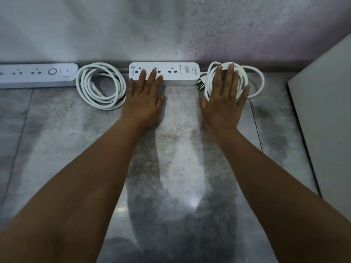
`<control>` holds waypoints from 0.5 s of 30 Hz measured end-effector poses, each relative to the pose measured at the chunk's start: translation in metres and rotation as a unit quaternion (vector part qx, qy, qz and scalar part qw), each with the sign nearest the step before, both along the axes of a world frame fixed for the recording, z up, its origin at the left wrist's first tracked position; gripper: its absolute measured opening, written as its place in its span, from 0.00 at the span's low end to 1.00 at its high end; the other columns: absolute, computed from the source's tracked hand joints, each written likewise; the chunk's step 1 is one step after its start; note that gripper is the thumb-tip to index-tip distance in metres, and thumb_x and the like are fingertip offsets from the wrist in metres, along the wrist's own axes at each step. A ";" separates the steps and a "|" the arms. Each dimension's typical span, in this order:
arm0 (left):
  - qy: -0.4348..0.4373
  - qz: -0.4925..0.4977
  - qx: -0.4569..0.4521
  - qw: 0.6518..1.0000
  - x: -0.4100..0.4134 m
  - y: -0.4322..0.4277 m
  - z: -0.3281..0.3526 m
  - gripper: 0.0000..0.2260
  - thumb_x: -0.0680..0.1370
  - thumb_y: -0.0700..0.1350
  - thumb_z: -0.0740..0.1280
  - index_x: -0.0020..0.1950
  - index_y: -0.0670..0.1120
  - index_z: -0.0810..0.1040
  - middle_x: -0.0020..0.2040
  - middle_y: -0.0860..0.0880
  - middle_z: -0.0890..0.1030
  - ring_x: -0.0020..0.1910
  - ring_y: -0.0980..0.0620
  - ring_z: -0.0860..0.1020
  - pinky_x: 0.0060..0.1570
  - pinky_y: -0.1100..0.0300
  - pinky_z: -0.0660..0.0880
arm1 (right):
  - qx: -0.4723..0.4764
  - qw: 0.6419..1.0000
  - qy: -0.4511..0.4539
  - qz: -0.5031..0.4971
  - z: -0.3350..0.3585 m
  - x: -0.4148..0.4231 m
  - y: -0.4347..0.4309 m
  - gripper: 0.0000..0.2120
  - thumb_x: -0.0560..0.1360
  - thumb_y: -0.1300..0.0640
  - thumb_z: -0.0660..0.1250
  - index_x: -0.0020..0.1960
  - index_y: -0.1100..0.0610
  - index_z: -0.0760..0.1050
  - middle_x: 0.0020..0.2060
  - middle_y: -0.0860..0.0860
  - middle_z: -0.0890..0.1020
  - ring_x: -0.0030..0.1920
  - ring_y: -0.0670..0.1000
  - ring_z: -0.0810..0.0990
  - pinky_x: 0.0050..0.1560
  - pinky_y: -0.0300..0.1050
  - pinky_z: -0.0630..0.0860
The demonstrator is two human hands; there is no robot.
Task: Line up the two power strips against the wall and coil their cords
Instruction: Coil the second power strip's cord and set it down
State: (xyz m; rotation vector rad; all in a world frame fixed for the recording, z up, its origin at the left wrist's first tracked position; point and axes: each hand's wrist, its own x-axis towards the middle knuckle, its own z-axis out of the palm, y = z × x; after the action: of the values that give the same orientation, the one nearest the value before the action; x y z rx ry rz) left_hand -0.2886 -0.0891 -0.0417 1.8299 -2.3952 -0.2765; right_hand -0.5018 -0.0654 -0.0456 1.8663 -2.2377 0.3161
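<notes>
A grey concrete wall (171, 25) fills the upper part of the view, and it meets a grey tiled floor (180, 149) along a straight line. At the right edge a flat pale panel (326, 111) lies on the floor.

Two bare forearms reach from the bottom of the view toward the wall. Along the foot of the wall, the things stand in one row. At the far left is the long power strip (36, 75), white, cut off by the picture edge, with its back side against the wall. Just beside its right end lies the left coil (100, 86), a white cord wound in several round loops flat on the floor. Next comes the short power strip (178, 73), white with three sockets and a small label, also set along the wall. At its right end lies the right coil (254, 80), another white cord in loops, with its plug (200, 83) resting near the corner of the short strip.

The left hand (144, 99) is flat and released, palm down on the floor, and its fingers (152, 75) lie over the left part of the short power strip. The right hand (226, 99) is also spread open, not grasping; it presses flat on top of the right coil, fingers pointing to the wall
</notes>
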 end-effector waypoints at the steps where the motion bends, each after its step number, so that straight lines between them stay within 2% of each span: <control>1: -0.001 0.001 0.002 1.000 0.000 0.000 0.000 0.26 0.84 0.53 0.48 0.81 0.48 0.47 0.81 0.51 0.44 0.79 0.49 0.39 0.77 0.48 0.39 | 0.001 1.000 0.006 -0.003 -0.002 -0.003 -0.003 0.34 0.80 0.39 0.53 0.79 0.55 0.51 0.78 0.59 0.56 0.78 0.58 0.55 0.74 0.67 0.49; 6: -0.008 0.000 -0.003 1.000 0.000 0.001 0.000 0.26 0.84 0.53 0.48 0.81 0.48 0.46 0.81 0.50 0.43 0.79 0.48 0.39 0.76 0.48 0.38 | 0.020 0.999 0.029 0.010 0.000 -0.013 -0.015 0.31 0.81 0.42 0.52 0.79 0.55 0.53 0.77 0.59 0.58 0.77 0.61 0.58 0.71 0.71 0.48; 11: -0.026 0.004 -0.022 0.999 -0.001 0.001 -0.004 0.26 0.84 0.54 0.48 0.81 0.48 0.47 0.81 0.50 0.44 0.79 0.48 0.40 0.77 0.47 0.39 | 0.076 0.997 -0.010 0.004 0.005 -0.026 -0.022 0.32 0.81 0.44 0.54 0.80 0.50 0.45 0.79 0.55 0.51 0.79 0.59 0.51 0.72 0.71 0.43; 15: -0.032 0.009 -0.030 0.999 -0.002 0.003 -0.007 0.27 0.84 0.56 0.47 0.81 0.48 0.48 0.81 0.50 0.45 0.79 0.47 0.41 0.77 0.45 0.41 | 0.112 0.993 -0.033 -0.012 0.006 -0.021 -0.026 0.37 0.79 0.39 0.53 0.79 0.48 0.38 0.80 0.53 0.45 0.79 0.57 0.47 0.73 0.69 0.47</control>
State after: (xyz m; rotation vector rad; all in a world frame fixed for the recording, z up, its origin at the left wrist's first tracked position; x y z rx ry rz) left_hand -0.2906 -0.0863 -0.0485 1.8606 -2.3990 -0.1454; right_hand -0.5226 -0.0917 -0.0398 1.9613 -2.4265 0.1276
